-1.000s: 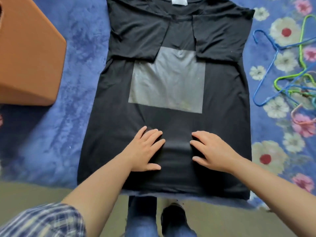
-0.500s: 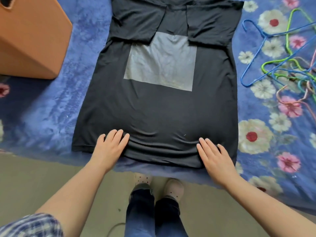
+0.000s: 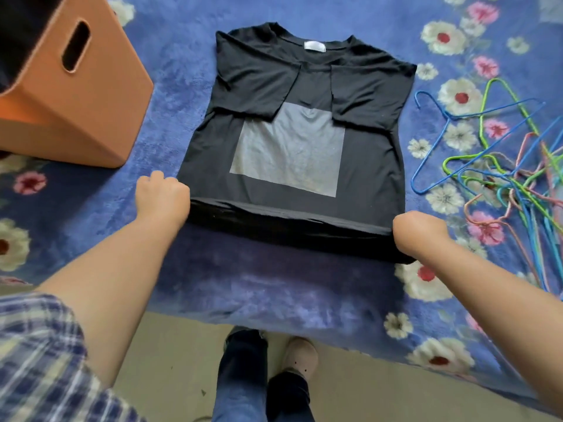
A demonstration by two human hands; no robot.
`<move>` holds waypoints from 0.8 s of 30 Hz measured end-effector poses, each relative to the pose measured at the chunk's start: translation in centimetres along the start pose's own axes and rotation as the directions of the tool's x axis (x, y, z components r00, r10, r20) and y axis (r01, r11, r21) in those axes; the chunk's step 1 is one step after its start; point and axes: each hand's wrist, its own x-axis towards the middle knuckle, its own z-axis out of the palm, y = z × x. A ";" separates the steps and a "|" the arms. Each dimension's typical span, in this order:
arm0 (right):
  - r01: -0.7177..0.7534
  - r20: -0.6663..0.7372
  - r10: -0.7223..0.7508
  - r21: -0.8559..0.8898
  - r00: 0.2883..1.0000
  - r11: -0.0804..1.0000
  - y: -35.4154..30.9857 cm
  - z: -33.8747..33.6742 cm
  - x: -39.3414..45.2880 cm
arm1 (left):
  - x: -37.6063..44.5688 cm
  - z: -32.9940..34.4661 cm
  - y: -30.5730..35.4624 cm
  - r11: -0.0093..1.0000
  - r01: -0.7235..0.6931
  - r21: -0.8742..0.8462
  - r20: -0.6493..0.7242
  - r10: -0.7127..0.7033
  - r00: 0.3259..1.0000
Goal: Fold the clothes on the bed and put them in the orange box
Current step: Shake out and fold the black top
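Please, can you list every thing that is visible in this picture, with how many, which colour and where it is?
T-shirt: one, black with a grey square print, on the middle of the bed, sleeves folded in, bottom hem lifted.
Label: one, white, inside the T-shirt collar.
Box: one, orange, with a handle slot, on the bed at upper left.
Hangers: a tangled pile, count unclear, blue, green and pink, on the bed at right.
Blanket: one, blue with white and pink flowers, covering the bed.
Floor: beige, below the bed edge.
Left hand: grips the hem's left corner.
Right hand: grips the hem's right corner.
Sleeve: one, blue plaid, lower left.
Legs: two, dark jeans, one light shoe visible.
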 end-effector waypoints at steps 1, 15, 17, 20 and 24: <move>-0.038 -0.001 0.038 -0.017 0.999 0.999 0.3 -0.9 0.5 | 0.8 -0.6 0.1 1.000 -0.007 0.014 -0.005 0.008 1.000; -0.261 -0.333 0.261 0.045 0.906 0.964 4.0 -14.1 11.0 | 19.8 -11.7 -3.2 0.994 -0.104 -0.041 -0.017 0.103 0.995; -0.284 -0.337 0.280 0.038 0.899 0.958 4.8 -15.8 13.1 | 22.5 -13.1 -2.8 0.993 -0.119 -0.023 -0.032 0.118 0.992; -0.295 -0.359 0.295 0.056 0.886 0.954 6.0 -18.3 16.2 | 26.1 -14.8 -2.8 0.996 -0.083 -0.007 -0.033 0.083 0.996; -0.303 -0.346 0.323 0.114 0.881 0.946 7.2 -21.3 21.6 | 31.8 -17.5 -2.1 0.999 -0.036 -0.030 -0.023 0.035 0.999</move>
